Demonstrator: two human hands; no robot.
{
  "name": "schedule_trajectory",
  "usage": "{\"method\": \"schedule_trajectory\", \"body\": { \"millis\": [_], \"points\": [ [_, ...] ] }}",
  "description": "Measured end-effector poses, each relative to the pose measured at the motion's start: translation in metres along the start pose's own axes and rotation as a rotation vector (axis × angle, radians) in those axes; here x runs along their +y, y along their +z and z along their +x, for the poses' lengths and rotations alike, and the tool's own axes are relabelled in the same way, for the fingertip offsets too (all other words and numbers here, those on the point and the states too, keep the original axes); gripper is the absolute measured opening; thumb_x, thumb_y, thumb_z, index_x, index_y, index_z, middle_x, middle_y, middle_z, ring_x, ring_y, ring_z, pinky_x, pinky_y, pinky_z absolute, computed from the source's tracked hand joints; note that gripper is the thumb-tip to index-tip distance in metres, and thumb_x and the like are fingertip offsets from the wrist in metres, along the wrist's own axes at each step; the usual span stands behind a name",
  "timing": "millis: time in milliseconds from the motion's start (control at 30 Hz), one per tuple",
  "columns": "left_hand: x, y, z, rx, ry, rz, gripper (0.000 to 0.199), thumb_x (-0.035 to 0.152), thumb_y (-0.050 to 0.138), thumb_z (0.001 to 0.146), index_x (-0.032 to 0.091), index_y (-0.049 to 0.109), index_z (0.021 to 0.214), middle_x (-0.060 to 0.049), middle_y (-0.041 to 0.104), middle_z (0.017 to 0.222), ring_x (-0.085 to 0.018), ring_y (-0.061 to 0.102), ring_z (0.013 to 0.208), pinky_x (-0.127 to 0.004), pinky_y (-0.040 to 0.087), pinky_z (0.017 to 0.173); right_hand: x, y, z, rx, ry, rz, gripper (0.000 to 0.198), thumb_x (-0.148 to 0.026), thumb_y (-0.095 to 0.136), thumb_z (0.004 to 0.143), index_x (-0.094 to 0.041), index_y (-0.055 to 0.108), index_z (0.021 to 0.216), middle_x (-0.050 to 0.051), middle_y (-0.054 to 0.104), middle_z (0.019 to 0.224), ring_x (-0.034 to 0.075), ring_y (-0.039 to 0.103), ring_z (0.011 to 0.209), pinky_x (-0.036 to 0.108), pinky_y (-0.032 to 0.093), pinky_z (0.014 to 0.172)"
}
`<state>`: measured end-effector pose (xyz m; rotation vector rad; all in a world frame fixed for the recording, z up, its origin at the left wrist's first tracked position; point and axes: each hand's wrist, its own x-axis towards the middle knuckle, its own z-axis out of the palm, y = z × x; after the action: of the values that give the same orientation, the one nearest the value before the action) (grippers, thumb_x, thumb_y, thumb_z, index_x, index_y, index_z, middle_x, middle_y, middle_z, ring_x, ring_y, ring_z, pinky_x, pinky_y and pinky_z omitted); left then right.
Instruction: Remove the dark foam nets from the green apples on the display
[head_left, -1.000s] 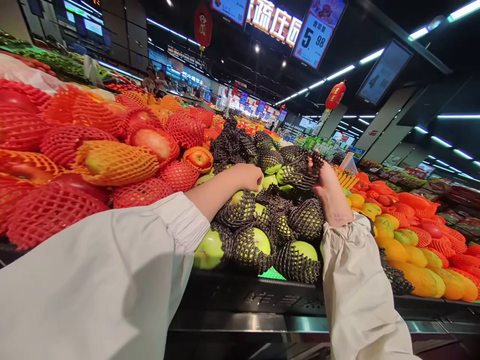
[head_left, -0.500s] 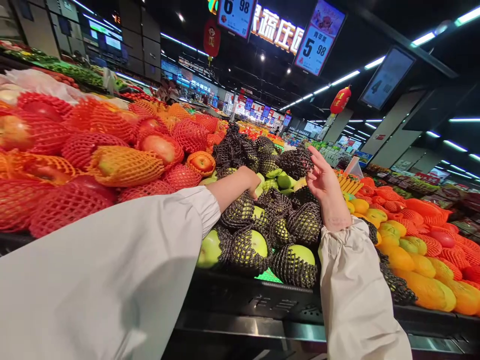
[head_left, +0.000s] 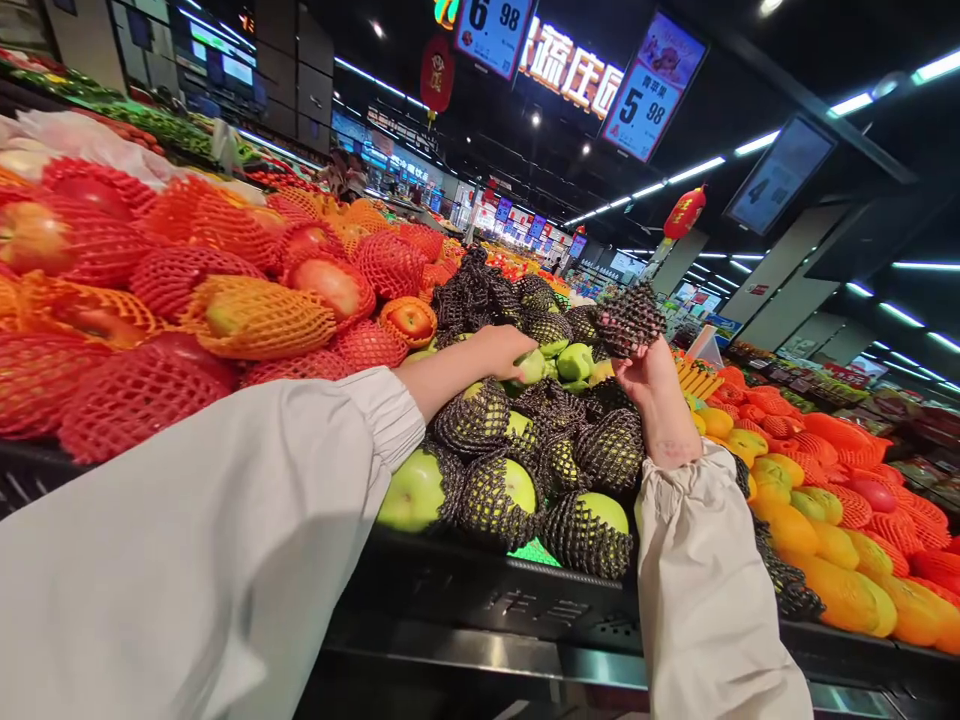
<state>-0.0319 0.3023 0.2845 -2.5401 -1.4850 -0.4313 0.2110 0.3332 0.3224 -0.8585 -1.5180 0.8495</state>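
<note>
A black foam net sits at the fingers of a raised right hand above the right side of a black crate, skin showing through the mesh; how far those fingers close is hidden. Bunched and rounded rather than long, the net points upward from the palm. A bare green apple lies in the crate's middle, touching the fingertips of the left hand, its stem direction unclear. The left arm reaches in over the crate's left side, back of the hand up, fingers bent down; whether they clamp the apple cannot be told. The right forearm stands near upright at the crate's right edge, palm turned inward.
</note>
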Motion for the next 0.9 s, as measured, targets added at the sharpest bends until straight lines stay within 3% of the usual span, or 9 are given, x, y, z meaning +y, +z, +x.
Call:
{"method": "schedule_trajectory", "body": {
  "millis": [133, 233, 300, 433, 533, 667, 800, 900],
  "points": [
    [0.001, 0.001, -0.003, 0.387, -0.161, -0.362, 0.053, 0.037, 0.065, 0.089, 0.022, 0.047, 0.136, -0.012, 0.065, 0.132, -0.027, 0.064, 0.114, -0.040, 0.049, 0.097, -0.002, 0.005, -0.006, 0.005, 0.192, 0.214, 0.042, -0.059, 0.070, 0.070, -0.025, 0.046, 0.069, -0.004, 0.046, 0.052, 0.014, 0.049, 0.052, 0.025, 0.043, 0.046],
    [0.004, 0.002, 0.002, 0.575, -0.262, -0.689, 0.055, 0.034, 0.059, 0.094, 0.025, 0.034, 0.141, -0.013, 0.063, 0.130, -0.023, 0.068, 0.098, -0.043, 0.053, 0.092, -0.003, 0.013, -0.012, -0.024, 0.298, 0.236, 0.034, -0.051, 0.071, 0.072, -0.026, 0.049, 0.073, -0.004, 0.049, 0.049, 0.015, 0.054, 0.052, 0.025, 0.045, 0.046],
    [0.003, 0.006, 0.009, 0.690, -0.225, -0.899, 0.059, 0.034, 0.057, 0.096, 0.031, 0.025, 0.145, -0.014, 0.055, 0.137, -0.023, 0.067, 0.101, -0.049, 0.054, 0.094, -0.002, 0.016, -0.015, -0.028, 0.371, 0.214, 0.030, -0.047, 0.071, 0.074, -0.026, 0.050, 0.076, -0.005, 0.052, 0.048, 0.015, 0.057, 0.051, 0.024, 0.045, 0.046],
    [-0.004, 0.022, 0.026, 0.856, -0.053, -1.109, 0.073, 0.031, 0.068, 0.090, 0.034, 0.023, 0.147, -0.015, 0.034, 0.148, -0.034, 0.048, 0.132, -0.059, 0.043, 0.108, -0.001, 0.016, -0.016, -0.076, 0.452, 0.170, 0.028, -0.040, 0.073, 0.075, -0.026, 0.050, 0.079, -0.006, 0.056, 0.050, 0.015, 0.060, 0.053, 0.024, 0.048, 0.050],
    [-0.007, 0.032, 0.032, 0.762, 0.012, -1.126, 0.072, 0.025, 0.070, 0.086, 0.031, 0.030, 0.145, -0.015, 0.030, 0.148, -0.035, 0.042, 0.137, -0.058, 0.038, 0.112, 0.000, 0.015, -0.017, -0.177, 0.352, 0.152, 0.028, -0.038, 0.076, 0.072, -0.026, 0.054, 0.084, -0.007, 0.060, 0.058, 0.012, 0.057, 0.052, 0.026, 0.053, 0.056],
    [-0.003, 0.035, 0.028, 0.497, 0.152, -1.153, 0.065, 0.023, 0.068, 0.084, 0.027, 0.038, 0.142, -0.017, 0.039, 0.142, -0.031, 0.056, 0.120, -0.055, 0.049, 0.102, -0.001, 0.019, -0.021, -0.276, 0.254, 0.083, 0.035, -0.036, 0.079, 0.068, -0.026, 0.059, 0.096, -0.007, 0.065, 0.069, 0.010, 0.057, 0.054, 0.028, 0.055, 0.060],
    [0.004, 0.027, 0.019, 0.346, 0.295, -1.162, 0.060, 0.027, 0.064, 0.086, 0.026, 0.040, 0.141, -0.016, 0.046, 0.140, -0.025, 0.060, 0.109, -0.045, 0.055, 0.092, -0.002, 0.023, -0.024, -0.293, 0.244, 0.012, 0.042, -0.026, 0.080, 0.061, -0.026, 0.060, 0.099, -0.005, 0.068, 0.080, 0.012, 0.061, 0.064, 0.027, 0.054, 0.060],
    [0.006, 0.018, 0.013, 0.241, 0.294, -1.130, 0.055, 0.032, 0.061, 0.088, 0.025, 0.043, 0.139, -0.015, 0.053, 0.134, -0.021, 0.061, 0.095, -0.038, 0.056, 0.079, -0.004, 0.023, -0.026, -0.273, 0.227, 0.015, 0.052, -0.022, 0.078, 0.057, -0.026, 0.060, 0.105, -0.004, 0.070, 0.096, 0.012, 0.062, 0.066, 0.026, 0.053, 0.056]
  ]
}}
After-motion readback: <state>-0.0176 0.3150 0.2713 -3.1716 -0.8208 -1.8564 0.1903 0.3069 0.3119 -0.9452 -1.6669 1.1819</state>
